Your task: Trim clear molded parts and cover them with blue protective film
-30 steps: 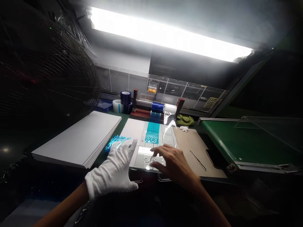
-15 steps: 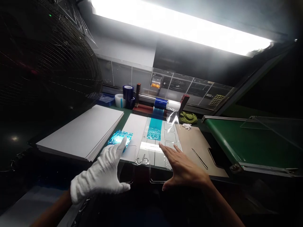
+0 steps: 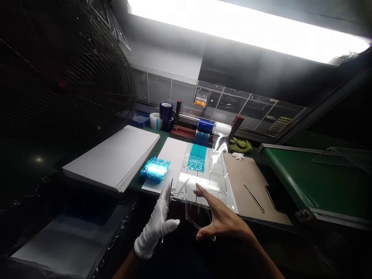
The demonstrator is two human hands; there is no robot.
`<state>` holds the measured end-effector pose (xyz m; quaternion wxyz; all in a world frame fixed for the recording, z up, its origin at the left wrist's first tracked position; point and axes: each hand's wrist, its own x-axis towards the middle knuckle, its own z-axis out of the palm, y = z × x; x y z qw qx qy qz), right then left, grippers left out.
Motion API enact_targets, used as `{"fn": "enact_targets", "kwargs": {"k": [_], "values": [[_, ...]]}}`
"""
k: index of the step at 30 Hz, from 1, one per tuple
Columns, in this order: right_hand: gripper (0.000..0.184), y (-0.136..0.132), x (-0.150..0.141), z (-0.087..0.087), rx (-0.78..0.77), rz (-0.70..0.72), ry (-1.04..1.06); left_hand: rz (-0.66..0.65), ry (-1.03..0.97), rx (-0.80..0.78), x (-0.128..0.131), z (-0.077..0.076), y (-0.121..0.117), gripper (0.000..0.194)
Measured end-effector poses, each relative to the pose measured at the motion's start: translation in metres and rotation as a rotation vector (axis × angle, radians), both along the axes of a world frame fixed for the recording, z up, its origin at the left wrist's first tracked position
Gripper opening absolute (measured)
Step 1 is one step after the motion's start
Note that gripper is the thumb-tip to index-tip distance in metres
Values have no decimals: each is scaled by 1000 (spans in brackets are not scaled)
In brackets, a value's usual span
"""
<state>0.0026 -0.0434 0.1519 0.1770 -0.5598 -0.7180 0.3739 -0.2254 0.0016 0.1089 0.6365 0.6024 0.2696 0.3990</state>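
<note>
My left hand (image 3: pixel 158 224), in a white glove, has a clear plastic plate (image 3: pixel 168 193) between thumb and fingers, turned nearly edge-on. My bare right hand (image 3: pixel 223 217) grips another clear plastic plate (image 3: pixel 196 211) with rounded corners, tilted; its outline shows left of the thumb. The two plates face each other in front of the bench edge. Beyond them lies a sheet with printed outlines (image 3: pixel 216 168), with a strip of blue film (image 3: pixel 197 157) drawn over it. A pile of shiny blue film pieces (image 3: pixel 155 169) rests past my left hand.
A stack of white sheets (image 3: pixel 113 155) is at left, beside a large fan (image 3: pixel 95 73). Film rolls (image 3: pixel 206 126) sit on a stand at the back. Tweezers (image 3: pixel 254 198) lie on brown board (image 3: pixel 247 174) near a phone (image 3: pixel 276 199). A green conveyor belt (image 3: pixel 308 178) is at right.
My left hand has moved right and turned, bringing its plate from facing me to nearly edge-on. The plate in my right hand has tilted. The head view has shifted slightly left.
</note>
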Motion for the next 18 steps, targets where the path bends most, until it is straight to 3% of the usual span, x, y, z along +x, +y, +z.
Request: {"fn": "enact_targets", "kwargs": {"k": [3,7,12,15,18], "values": [[128,0,8,7,10,-3,-76,-59,146,122,-15,5,15,113],[126,8,12,32,138,107,-355,-193,831,461,-33,35,47,117],[129,24,-16,66,393,211,-671,-327,1454,1030,-3,79,64,109],[130,28,-20,67,401,228,-709,-340,1529,1149,8,81,66,99],[128,24,-2,46,315,148,-566,-233,1306,975,-4,60,66,105]]}}
